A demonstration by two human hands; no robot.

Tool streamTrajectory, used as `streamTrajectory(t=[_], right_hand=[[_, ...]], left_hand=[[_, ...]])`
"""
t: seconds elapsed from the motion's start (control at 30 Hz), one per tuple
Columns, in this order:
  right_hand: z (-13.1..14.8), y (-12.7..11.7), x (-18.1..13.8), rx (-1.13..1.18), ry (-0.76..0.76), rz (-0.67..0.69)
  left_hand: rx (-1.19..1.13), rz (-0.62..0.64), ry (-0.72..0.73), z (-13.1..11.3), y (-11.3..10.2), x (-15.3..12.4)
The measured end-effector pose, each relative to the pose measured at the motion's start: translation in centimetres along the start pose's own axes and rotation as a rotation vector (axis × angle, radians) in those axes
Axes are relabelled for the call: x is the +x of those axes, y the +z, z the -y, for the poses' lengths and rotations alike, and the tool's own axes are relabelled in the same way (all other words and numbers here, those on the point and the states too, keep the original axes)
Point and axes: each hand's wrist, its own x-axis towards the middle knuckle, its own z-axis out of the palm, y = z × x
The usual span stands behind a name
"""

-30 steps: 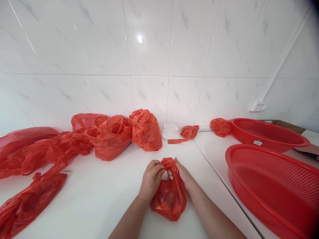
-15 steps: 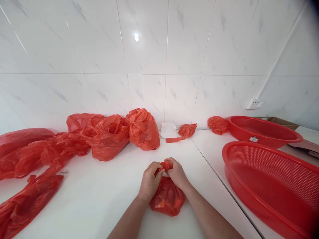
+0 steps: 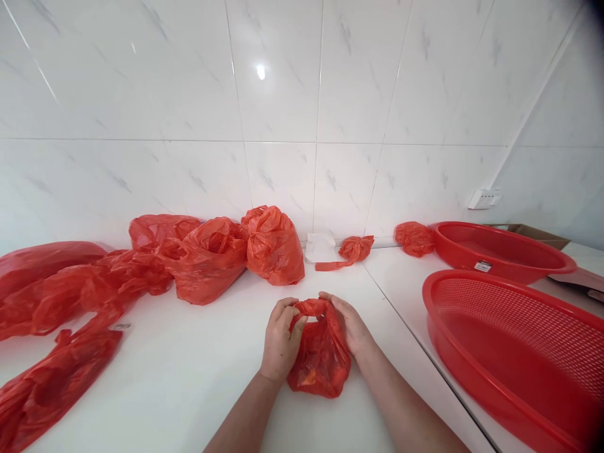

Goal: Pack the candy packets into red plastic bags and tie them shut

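A small red plastic bag (image 3: 317, 362) rests on the white table between my hands, with something orange showing dimly through its side. My left hand (image 3: 282, 333) pinches the upper left edge of the bag between thumb and fingers. On the other side, my right hand (image 3: 348, 324) holds the bag's upper right edge, its fingertips behind the plastic. The mouth of the bag is spread apart, and a small gap shows below the gathered rim. What lies inside is mostly hidden.
Red plastic bags (image 3: 207, 261) lie along the left and back. By the wall are a white packet (image 3: 319, 247), a small knotted bag (image 3: 356, 248) and a round red bundle (image 3: 414, 239). A red basin (image 3: 500, 248) and a red mesh basket (image 3: 500, 340) stand at right.
The bunched top of the bag has been spread wider. My right hand has shifted slightly right and now lies along the bag's side; my left hand still grips the rim.
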Motion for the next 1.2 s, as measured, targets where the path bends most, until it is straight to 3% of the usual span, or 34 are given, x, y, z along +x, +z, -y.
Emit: streamTrajectory(t=[0.13, 0.2, 0.37, 0.67, 0.77, 0.93, 1.0, 1.1, 1.2], right_hand=[[1.1, -1.4, 0.6, 0.145, -0.036, -0.075], [2.0, -2.9, 1.2, 0.205, -0.101, -0.137], [3.6, -6.0, 2.3, 0.271, -0.190, -0.355], [3.0, -6.4, 2.3, 0.082, -0.186, -0.382], [2.8, -6.3, 2.1, -0.041, -0.207, -0.345], [1.3, -4.1, 1.6, -0.589, -0.145, -0.261], [0.5, -2.7, 1.3, -0.824, -0.115, -0.117], [-0.5, -1.1, 0.8, -0.969, -0.051, 0.126], [-0.8, -1.0, 0.8, -0.977, -0.010, 0.168]], left_hand=[[0.089, -0.060, 0.101, 0.7, -0.7, 0.1], [0.136, -0.161, 0.130, 1.4, -1.4, 0.3], [0.178, -0.395, 0.042, 3.3, -2.8, 1.0], [0.079, -0.407, -0.139, 4.3, -2.0, 1.1], [0.056, -0.380, -0.209, 4.4, -1.4, 0.9], [0.210, -0.245, -0.030, 3.1, -0.8, 0.4], [0.243, -0.105, 0.027, 2.5, -0.6, 0.3], [0.188, 0.165, 0.064, 2.0, -0.2, 0.1], [0.118, 0.250, 0.053, 1.7, 0.1, 0.1]])
